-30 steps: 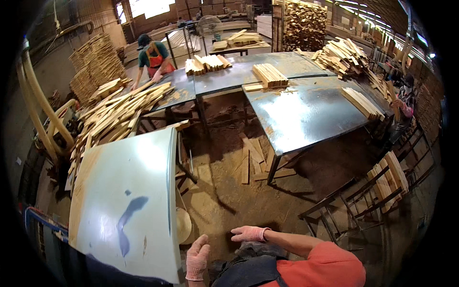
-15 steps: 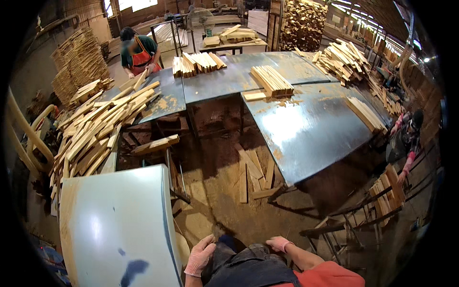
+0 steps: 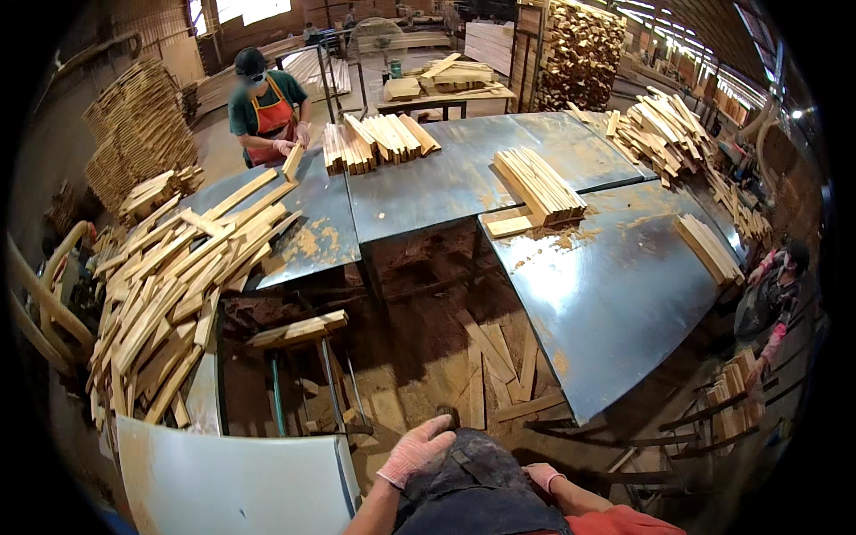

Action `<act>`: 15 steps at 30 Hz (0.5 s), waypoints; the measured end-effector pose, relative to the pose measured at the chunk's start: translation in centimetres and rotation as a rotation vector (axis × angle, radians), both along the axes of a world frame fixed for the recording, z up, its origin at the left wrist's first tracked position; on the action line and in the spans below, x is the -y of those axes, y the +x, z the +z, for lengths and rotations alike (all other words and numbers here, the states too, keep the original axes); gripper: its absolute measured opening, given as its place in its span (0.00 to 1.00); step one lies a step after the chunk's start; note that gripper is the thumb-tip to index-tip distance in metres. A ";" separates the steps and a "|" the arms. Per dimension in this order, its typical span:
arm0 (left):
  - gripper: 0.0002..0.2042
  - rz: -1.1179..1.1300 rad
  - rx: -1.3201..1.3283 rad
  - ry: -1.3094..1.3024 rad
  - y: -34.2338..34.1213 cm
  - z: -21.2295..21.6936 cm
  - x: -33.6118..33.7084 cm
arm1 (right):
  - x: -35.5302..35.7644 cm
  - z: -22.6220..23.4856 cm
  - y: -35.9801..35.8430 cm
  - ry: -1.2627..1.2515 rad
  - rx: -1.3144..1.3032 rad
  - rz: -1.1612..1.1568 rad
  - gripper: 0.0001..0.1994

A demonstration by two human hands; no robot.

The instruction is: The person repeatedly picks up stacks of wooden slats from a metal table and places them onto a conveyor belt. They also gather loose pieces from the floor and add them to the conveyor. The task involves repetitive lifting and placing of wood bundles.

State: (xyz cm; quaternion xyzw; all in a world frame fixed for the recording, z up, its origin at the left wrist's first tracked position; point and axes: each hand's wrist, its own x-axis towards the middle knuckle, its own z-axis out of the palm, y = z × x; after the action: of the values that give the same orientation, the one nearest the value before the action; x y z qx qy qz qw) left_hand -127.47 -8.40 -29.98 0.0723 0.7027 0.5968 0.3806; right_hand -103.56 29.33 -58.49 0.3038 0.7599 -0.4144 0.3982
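Note:
My left hand (image 3: 417,452), in a pale pink glove, hangs above my dark-clad left leg. Its fingers are stretched and the thumb stands apart, with nothing held. At the right side of my lap is my right hand (image 3: 542,478), gloved alike, its fingers loosely extended and partly hidden by the leg; no object shows in it. Nearest my left arm lies a smooth pale tabletop (image 3: 236,477). Ahead on the right, a dark metal table (image 3: 593,308) carries a bundle of wooden strips (image 3: 539,185) and a smaller row of strips (image 3: 709,250).
A big heap of loose wooden strips (image 3: 169,303) covers the left table. Behind it a co-worker in a red apron (image 3: 273,116) handles a strip. Boards (image 3: 499,357) lie on the floor ahead. Another person (image 3: 771,299) works at the far right beside metal racks.
My view has shifted forward, and the pale tabletop sits lower in it. My left hand has moved up and right in the picture. The co-worker at the left stands more upright.

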 end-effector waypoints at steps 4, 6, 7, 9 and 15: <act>0.35 -0.069 0.068 -0.050 -7.8 -4.7 -0.9 | 1.0 -1.2 -9.8 -0.070 0.169 0.191 0.26; 0.36 -0.110 0.061 -0.118 -13.2 -7.4 -1.4 | 0.1 -2.4 -15.9 -0.034 0.339 -0.084 0.19; 0.37 -0.096 0.055 -0.191 -15.9 -7.2 -1.5 | 0.1 -2.2 -19.0 -0.011 0.350 -0.048 0.18; 0.37 -0.084 0.018 -0.329 -21.5 -5.6 -2.2 | -2.6 -2.7 -24.2 -0.077 -0.098 0.582 0.18; 0.35 0.001 -0.098 -0.512 -36.5 -3.3 -4.2 | -6.7 -2.1 -49.0 0.162 -0.263 0.832 0.12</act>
State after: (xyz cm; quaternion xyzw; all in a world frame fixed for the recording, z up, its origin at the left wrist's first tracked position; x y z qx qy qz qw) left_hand -163.97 -4.17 -33.32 0.0020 0.8485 0.3953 0.3517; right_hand -152.52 36.05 -60.55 -0.0528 0.8918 -0.1932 0.4057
